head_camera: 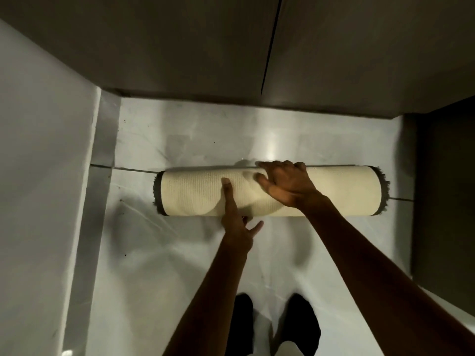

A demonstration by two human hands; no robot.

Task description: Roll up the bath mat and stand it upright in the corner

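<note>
The bath mat (341,191) lies fully rolled into a long cream cylinder across the pale floor, its woven backing outward and dark pile showing at both ends. My right hand (285,183) rests flat on top of the roll near its middle, fingers spread over the far side. My left hand (236,217) sits at the near side of the roll, index finger stretched up onto the backing and the other fingers loose below it. Neither hand closes around the roll.
A dark wall (205,47) with a vertical seam runs just beyond the roll. A light wall (38,163) stands on the left and a dark panel (442,201) on the right, forming corners. My feet in dark socks (300,322) stand at the bottom.
</note>
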